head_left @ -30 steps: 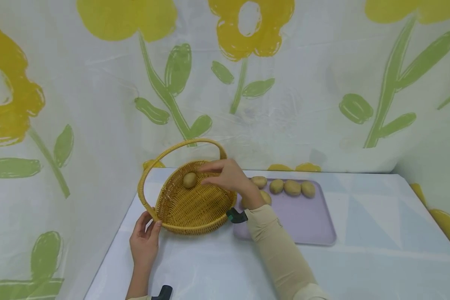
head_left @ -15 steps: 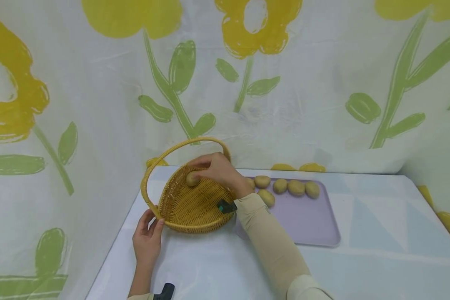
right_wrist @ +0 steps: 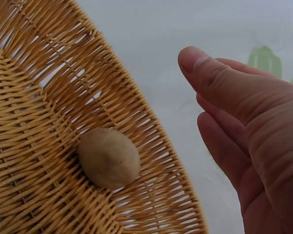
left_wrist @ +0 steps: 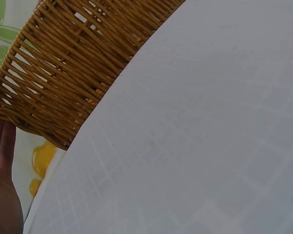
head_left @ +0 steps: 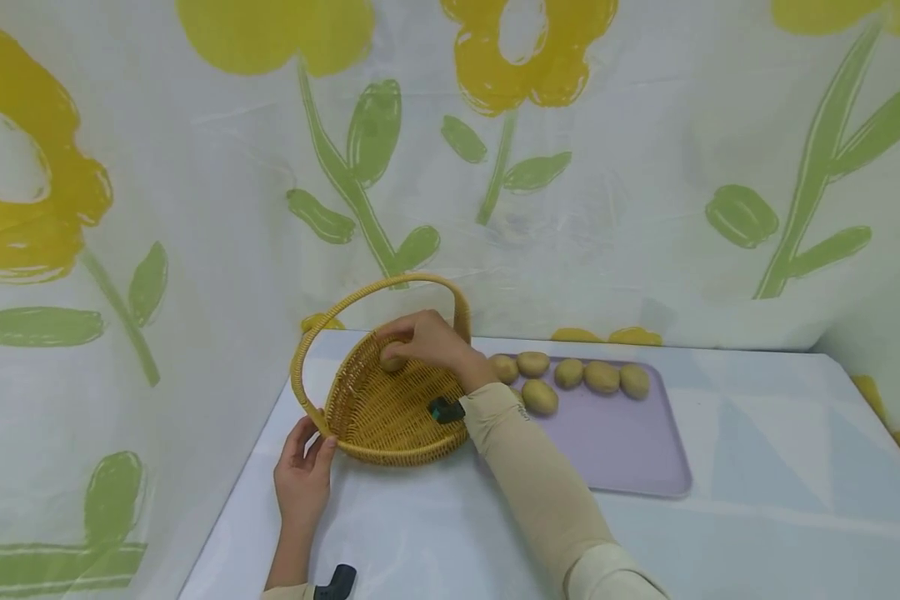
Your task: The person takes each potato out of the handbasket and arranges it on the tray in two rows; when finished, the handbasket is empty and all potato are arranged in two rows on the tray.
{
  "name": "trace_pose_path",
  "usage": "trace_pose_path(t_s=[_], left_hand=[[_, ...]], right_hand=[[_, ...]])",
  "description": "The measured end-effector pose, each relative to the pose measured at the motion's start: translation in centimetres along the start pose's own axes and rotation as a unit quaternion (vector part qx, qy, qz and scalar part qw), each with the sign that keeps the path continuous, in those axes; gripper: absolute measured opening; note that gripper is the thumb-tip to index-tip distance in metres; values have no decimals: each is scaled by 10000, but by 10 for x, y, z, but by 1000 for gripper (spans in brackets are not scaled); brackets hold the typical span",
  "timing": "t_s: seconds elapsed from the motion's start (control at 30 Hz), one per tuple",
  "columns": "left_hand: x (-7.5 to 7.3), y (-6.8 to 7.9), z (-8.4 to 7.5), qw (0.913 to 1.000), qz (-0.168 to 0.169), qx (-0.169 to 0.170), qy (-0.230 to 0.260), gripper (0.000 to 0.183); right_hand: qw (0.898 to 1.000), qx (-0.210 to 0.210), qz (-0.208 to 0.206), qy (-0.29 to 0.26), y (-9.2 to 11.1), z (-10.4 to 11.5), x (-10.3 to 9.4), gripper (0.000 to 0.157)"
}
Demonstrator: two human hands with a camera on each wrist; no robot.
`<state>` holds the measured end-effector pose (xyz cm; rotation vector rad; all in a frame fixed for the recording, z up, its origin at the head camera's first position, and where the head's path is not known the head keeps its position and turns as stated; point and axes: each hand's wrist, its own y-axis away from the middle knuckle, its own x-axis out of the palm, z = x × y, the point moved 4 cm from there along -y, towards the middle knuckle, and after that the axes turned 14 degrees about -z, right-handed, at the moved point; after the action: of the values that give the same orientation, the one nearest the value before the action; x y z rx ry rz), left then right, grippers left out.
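Note:
A yellow wicker basket (head_left: 397, 421) with an arched handle stands on the table, tipped toward me. My left hand (head_left: 303, 483) grips its near left rim at the foot of the handle, thumb in front and fingers behind. One potato (head_left: 392, 364) lies inside against the far wall. Over it hovers my right hand (head_left: 431, 340), partly covering it from the head camera. In the right wrist view the potato (right_wrist: 110, 158) rests on the weave, apart from my loosely bent fingers and thumb. Only part of the left hand (left_wrist: 4, 195) shows beside the basket in the left wrist view.
A lilac tray (head_left: 633, 454) lies right of the basket, under my right forearm's far side. Several potatoes (head_left: 602, 377) sit along its back and left. A flower-printed curtain (head_left: 570, 250) hangs behind and left of the table.
My right hand moved left and reached the potato in the basket, and now stands over it. The left hand keeps its hold on the rim. The head view shifted slightly.

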<state>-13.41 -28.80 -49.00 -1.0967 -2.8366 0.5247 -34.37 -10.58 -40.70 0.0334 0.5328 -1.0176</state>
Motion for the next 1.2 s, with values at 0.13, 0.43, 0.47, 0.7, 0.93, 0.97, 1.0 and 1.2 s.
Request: trace_pose_path(t_s=[0.13, 0.43, 0.47, 0.7, 0.93, 0.97, 1.0, 1.2], left_hand=[[1, 0, -1, 9999, -24, -75, -102, 45], [0, 2, 1, 9997, -12, -166, -165, 47], [0, 2, 1, 9997, -8, -161, -170, 47], [1, 1, 0, 9996, 14, -162, -219, 46], [2, 1, 0, 9995, -26, -150, -290, 46], [2, 1, 0, 9995, -29, -155, -282, 46], [2, 1, 0, 9995, -19, -148, -294, 46], [2, 0, 0, 9995, 8, -120, -289, 46]], right_hand=[[9999, 5, 43, 117, -4, -3, 4, 39], [9983, -57, -38, 578, -13, -10, 16, 39], [9981, -40, -54, 612, -13, -11, 17, 39], [9956, 103, -238, 898, -14, -17, 18, 39], [9945, 261, -194, 999, -16, -29, 22, 43], [9941, 266, -206, 1033, -16, -30, 23, 43], [9939, 288, -217, 1039, -17, -32, 23, 42], [9929, 354, -81, 1132, -18, -37, 27, 42]])
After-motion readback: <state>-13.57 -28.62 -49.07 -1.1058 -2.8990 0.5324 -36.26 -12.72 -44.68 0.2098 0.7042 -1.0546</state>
